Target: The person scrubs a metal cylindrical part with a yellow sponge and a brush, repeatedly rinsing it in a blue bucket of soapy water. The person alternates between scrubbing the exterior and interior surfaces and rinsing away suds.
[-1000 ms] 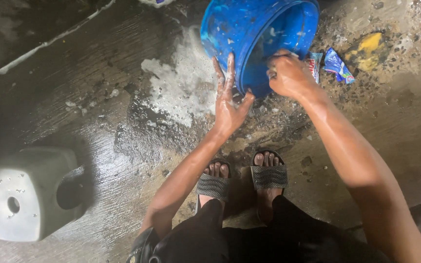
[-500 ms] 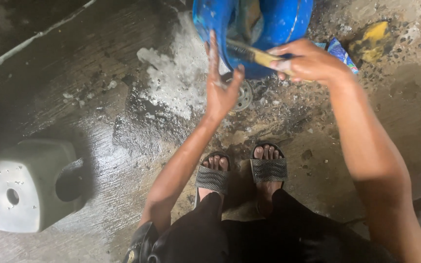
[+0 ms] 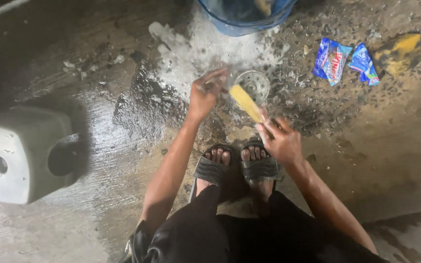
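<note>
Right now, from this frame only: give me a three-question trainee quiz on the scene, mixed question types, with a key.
1. True or false: the right hand holds a yellow brush.
2. Multiple choice: where does the blue tub sit? A) at the top edge of the view, past the floor drain; B) between the sandals; C) on the white block.
3. Fill the blank: two blue packets lie on the wet floor to the ______ of the drain, as the person sees it.

Key
1. True; its fingers grip the near end.
2. A.
3. Right. The left hand is beside the drain; whether it holds anything is blurred.
</note>
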